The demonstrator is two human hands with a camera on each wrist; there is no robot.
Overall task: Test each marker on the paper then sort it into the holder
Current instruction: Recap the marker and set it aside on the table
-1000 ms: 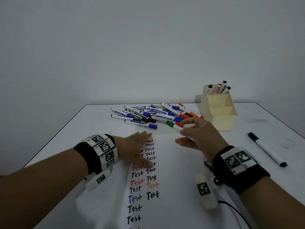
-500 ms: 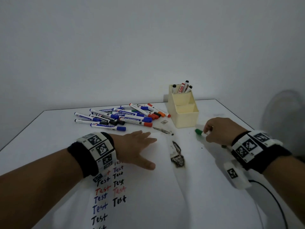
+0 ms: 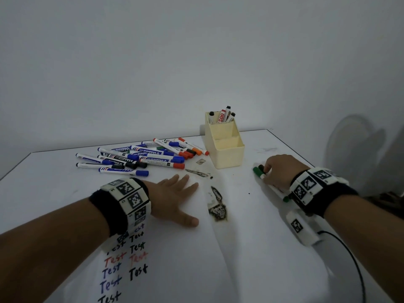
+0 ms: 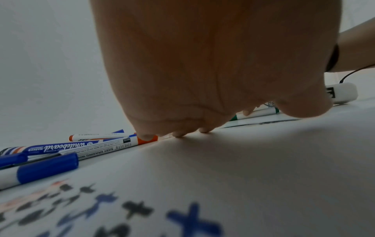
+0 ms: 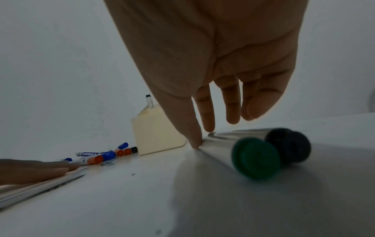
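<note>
The right hand (image 3: 278,171) now lays the green marker (image 3: 259,172) on the surface (image 3: 251,215) beside a black-capped marker (image 3: 261,167), fingers (image 5: 195,136) loosely extended on its barrel. The left hand (image 3: 172,195) stays flat, fingers spread, on the paper (image 3: 175,259).

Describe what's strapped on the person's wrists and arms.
Both forearms are bare, no sleeves. Each wrist has a black wristband ringed with white blocks printed with black square fiducial markers. A white tagged camera pod hangs under each wrist; a thin black cable trails from the right one.
</note>
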